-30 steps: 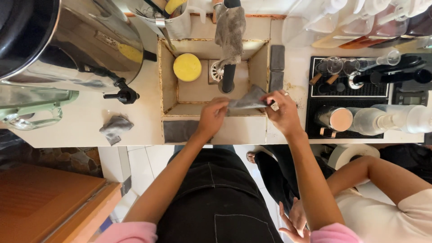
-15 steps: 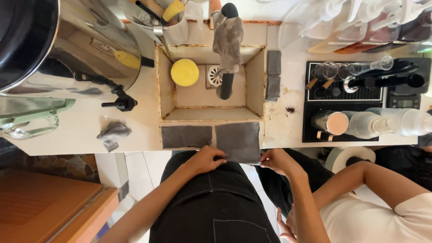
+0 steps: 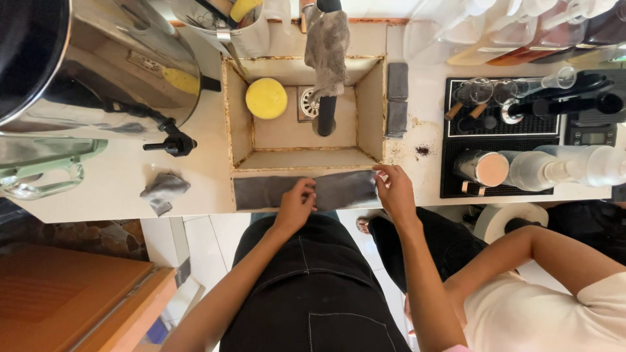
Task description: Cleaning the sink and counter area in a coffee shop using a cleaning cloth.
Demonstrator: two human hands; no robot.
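Observation:
A grey cloth (image 3: 345, 190) lies flat along the front rim of the small sink (image 3: 238, 130), next to a second grey cloth (image 3: 264, 192) on its left. My left hand (image 3: 297, 203) presses on the seam between the two cloths. My right hand (image 3: 394, 192) pinches the right end of the grey cloth at the sink's front right corner. A yellow sponge (image 3: 266, 98) sits in the basin by the drain (image 3: 310, 104). Another grey rag (image 3: 326, 42) hangs over the black tap above the basin.
A large steel urn (image 3: 85, 58) with a black spigot (image 3: 171, 142) stands left. A crumpled grey rag (image 3: 163, 190) lies on the counter. Two folded grey cloths (image 3: 397, 98) sit right of the sink. A black mat (image 3: 502, 130) holds glasses and tools. Another person's arm (image 3: 541, 251) is at lower right.
Both hands came back up from my lap to the sink's front rim. The grey cloth now lies spread flat on the rim, with my hands on its left and right ends.

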